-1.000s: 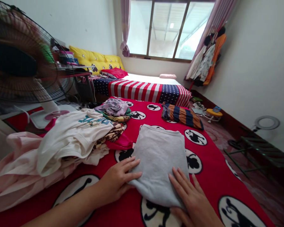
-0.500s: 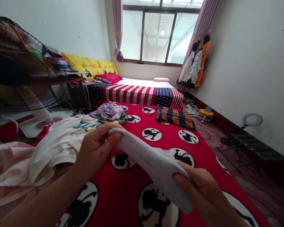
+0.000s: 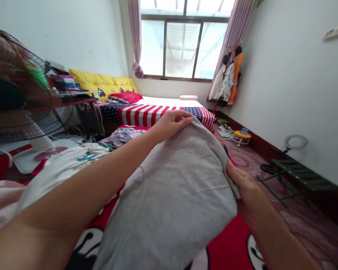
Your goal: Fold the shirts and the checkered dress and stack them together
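Fingers of the left hand (image 3: 171, 125) pinch together on the far edge of the folded grey knit garment (image 3: 169, 198), the right hand (image 3: 246, 191) gripping its side — long axis running toward the person, lifted above the red monkey-print blanket (image 3: 228, 240).

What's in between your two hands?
In the head view, a soft grey cloth garment fills the space between the left hand and the right hand, which both hold its edges.
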Action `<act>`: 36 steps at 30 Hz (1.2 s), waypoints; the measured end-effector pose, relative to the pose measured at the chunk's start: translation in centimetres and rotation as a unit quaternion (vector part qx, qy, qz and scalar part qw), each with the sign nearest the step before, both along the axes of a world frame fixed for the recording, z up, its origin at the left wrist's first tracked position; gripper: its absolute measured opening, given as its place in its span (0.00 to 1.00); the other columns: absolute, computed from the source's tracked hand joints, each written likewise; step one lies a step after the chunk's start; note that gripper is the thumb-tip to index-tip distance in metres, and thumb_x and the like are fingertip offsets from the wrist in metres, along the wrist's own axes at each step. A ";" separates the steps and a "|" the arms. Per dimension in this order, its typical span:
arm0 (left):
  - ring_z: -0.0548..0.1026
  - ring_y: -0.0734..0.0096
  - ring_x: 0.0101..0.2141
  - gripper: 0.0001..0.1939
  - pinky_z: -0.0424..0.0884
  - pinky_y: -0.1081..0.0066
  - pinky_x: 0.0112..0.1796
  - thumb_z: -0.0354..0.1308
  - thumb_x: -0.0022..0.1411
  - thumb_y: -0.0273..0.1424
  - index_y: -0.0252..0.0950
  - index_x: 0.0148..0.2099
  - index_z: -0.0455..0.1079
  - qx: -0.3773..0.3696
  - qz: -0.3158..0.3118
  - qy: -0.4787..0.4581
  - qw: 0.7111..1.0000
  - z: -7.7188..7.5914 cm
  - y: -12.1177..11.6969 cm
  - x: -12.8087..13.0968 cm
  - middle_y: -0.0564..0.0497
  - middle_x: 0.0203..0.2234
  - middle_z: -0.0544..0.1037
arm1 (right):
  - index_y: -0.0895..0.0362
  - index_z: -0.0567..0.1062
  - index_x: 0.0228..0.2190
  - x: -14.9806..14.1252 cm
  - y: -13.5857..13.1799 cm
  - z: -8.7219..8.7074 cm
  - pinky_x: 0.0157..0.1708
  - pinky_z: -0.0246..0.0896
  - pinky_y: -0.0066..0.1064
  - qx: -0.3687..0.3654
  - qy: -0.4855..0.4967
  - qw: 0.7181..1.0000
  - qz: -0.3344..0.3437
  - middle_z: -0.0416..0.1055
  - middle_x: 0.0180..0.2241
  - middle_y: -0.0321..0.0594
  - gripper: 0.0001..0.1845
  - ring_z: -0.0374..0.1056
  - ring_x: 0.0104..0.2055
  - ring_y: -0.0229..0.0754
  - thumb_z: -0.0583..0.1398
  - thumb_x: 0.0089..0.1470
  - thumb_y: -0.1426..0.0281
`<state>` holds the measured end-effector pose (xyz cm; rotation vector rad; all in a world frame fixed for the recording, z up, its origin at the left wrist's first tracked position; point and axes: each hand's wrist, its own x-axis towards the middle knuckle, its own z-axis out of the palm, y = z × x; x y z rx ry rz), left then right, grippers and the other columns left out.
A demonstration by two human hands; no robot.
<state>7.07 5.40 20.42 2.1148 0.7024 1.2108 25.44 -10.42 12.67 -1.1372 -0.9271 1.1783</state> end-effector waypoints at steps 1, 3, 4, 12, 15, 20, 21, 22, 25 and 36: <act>0.75 0.72 0.33 0.11 0.70 0.71 0.36 0.57 0.62 0.29 0.30 0.46 0.73 -0.008 0.001 0.025 1.000 -1.8 0.7 0.6 0.47 0.35 0.78 | 0.56 0.78 0.34 1.4 0.5 -2.0 0.30 0.71 0.31 -0.040 0.005 0.999 -0.001 0.78 0.27 0.40 0.17 0.74 0.30 0.44 0.64 0.46 0.57; 0.75 0.68 0.40 0.14 0.71 0.67 0.42 0.58 0.60 0.29 0.31 0.49 0.72 0.006 0.010 0.069 0.998 -5.8 0.5 1.2 0.43 0.42 0.78 | 0.58 0.78 0.33 4.7 0.8 -6.0 0.30 0.70 0.31 -0.112 -0.028 0.993 0.003 0.78 0.27 0.42 0.17 0.74 0.30 0.44 0.66 0.44 0.59; 0.74 0.65 0.44 0.16 0.70 0.65 0.46 0.59 0.60 0.30 0.32 0.50 0.71 0.018 -0.004 0.103 0.995 -7.9 -0.3 1.1 0.42 0.44 0.77 | 0.59 0.78 0.33 6.4 0.6 -7.8 0.28 0.69 0.30 -0.144 -0.062 0.988 -0.005 0.77 0.27 0.43 0.17 0.74 0.28 0.43 0.66 0.43 0.60; 0.51 0.52 0.64 0.36 0.50 0.50 0.61 0.58 0.60 0.40 0.35 0.66 0.52 0.074 0.074 0.348 0.932 -18.4 -10.6 -1.9 0.38 0.65 0.53 | 0.57 0.76 0.39 8.2 0.4 -9.3 0.48 0.65 0.41 0.000 -0.424 0.894 -0.144 0.76 0.42 0.47 0.18 0.72 0.44 0.49 0.56 0.53 0.59; 0.45 0.50 0.65 0.41 0.46 0.49 0.62 0.53 0.61 0.48 0.30 0.68 0.48 0.094 0.114 0.393 0.908 -20.3 -11.4 -2.4 0.38 0.66 0.50 | 0.58 0.71 0.50 1.1 0.9 -7.8 0.56 0.57 0.44 0.112 -0.474 0.873 -0.027 0.70 0.52 0.49 0.23 0.65 0.55 0.49 0.51 0.59 0.59; 0.45 0.49 0.65 0.37 0.44 0.50 0.62 0.49 0.63 0.44 0.31 0.68 0.49 0.129 0.157 0.419 0.885 -22.3 -11.3 -3.0 0.40 0.66 0.50 | 0.56 0.50 0.64 -5.3 1.9 -9.8 0.64 0.34 0.51 0.162 -0.598 0.757 0.207 0.44 0.66 0.43 0.35 0.39 0.68 0.48 0.49 0.61 0.55; 0.46 0.48 0.65 0.37 0.45 0.50 0.61 0.49 0.63 0.45 0.31 0.68 0.49 0.128 0.160 0.421 0.884 -22.4 -11.4 -3.0 0.39 0.66 0.50 | 0.56 0.50 0.64 -4.5 2.0 -10.7 0.65 0.32 0.51 0.140 -0.629 0.739 0.197 0.41 0.67 0.42 0.36 0.37 0.68 0.48 0.49 0.60 0.54; 0.47 0.48 0.65 0.37 0.45 0.49 0.61 0.48 0.63 0.47 0.31 0.68 0.50 0.124 0.163 0.421 0.883 -22.4 -11.4 -3.0 0.39 0.66 0.49 | 0.57 0.51 0.64 -3.0 2.0 -11.6 0.65 0.32 0.50 0.110 -0.661 0.724 0.167 0.40 0.67 0.43 0.37 0.36 0.68 0.48 0.49 0.59 0.52; 0.47 0.47 0.65 0.37 0.45 0.49 0.61 0.46 0.63 0.49 0.33 0.68 0.50 0.111 0.164 0.420 0.886 -22.0 -11.7 -2.8 0.39 0.66 0.47 | 0.62 0.50 0.64 3.5 1.6 -13.7 0.64 0.36 0.49 -0.008 -0.742 0.670 0.038 0.38 0.67 0.47 0.40 0.35 0.69 0.49 0.48 0.59 0.51; 0.46 0.46 0.65 0.37 0.43 0.48 0.61 0.50 0.62 0.48 0.34 0.67 0.53 0.088 0.163 0.407 0.894 -21.5 -12.0 -2.4 0.40 0.66 0.49 | 0.58 0.56 0.62 -0.5 3.9 -9.1 0.63 0.35 0.53 0.089 -0.741 0.664 0.051 0.44 0.66 0.47 0.33 0.38 0.68 0.48 0.44 0.62 0.54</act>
